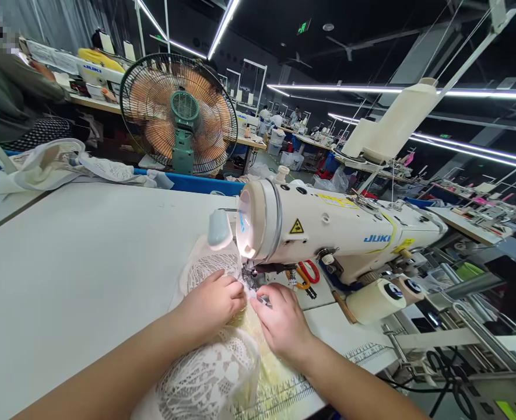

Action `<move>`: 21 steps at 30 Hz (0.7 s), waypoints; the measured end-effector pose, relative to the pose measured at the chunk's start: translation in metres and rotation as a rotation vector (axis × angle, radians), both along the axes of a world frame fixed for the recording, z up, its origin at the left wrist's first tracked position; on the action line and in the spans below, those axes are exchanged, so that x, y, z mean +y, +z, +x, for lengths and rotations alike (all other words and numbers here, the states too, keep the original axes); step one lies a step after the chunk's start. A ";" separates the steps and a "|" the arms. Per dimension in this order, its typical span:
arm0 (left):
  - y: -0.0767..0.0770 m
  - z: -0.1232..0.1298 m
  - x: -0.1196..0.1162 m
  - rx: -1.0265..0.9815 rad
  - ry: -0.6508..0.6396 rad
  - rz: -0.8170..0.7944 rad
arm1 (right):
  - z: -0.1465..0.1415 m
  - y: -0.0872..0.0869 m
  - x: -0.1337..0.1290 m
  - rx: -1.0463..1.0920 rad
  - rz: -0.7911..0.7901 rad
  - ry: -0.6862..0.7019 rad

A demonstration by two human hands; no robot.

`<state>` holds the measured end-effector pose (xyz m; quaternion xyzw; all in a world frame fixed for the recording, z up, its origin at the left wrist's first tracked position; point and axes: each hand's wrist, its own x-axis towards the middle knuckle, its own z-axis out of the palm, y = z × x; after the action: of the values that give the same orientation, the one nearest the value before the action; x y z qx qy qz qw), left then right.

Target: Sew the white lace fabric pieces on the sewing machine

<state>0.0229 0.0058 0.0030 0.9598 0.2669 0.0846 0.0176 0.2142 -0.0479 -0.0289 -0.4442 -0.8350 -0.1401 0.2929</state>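
White lace fabric (209,373) lies on the white sewing table and runs up under the presser foot (249,276) of a JUKI sewing machine (301,221). My left hand (216,300) rests on the lace just left of the foot, its fingers curled and pressed onto the cloth. Close to the foot's front right, my right hand (279,318) pinches at the fabric edge, with a small metallic piece (264,300) showing between thumb and fingers. Pale yellow material (269,361) shows below the hands.
Scissors with red and orange handles (305,274) lie behind the needle area. Thread cones (375,300) stand at the right. A large fan (183,116) is beyond the table, more lace (104,168) at the back left, and a person (13,87) sits far left.
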 end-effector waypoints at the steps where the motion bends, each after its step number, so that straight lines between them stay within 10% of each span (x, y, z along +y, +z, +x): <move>1: 0.000 0.000 0.002 0.022 0.000 0.002 | 0.000 0.000 0.000 0.006 0.001 0.000; 21: 0.005 -0.011 0.013 -0.027 0.207 0.022 | 0.009 0.004 -0.004 0.195 0.043 0.065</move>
<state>0.0120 0.0188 0.0085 0.9260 0.3636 0.1019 0.0018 0.2232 -0.0521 -0.0250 -0.4220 -0.8133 -0.1046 0.3867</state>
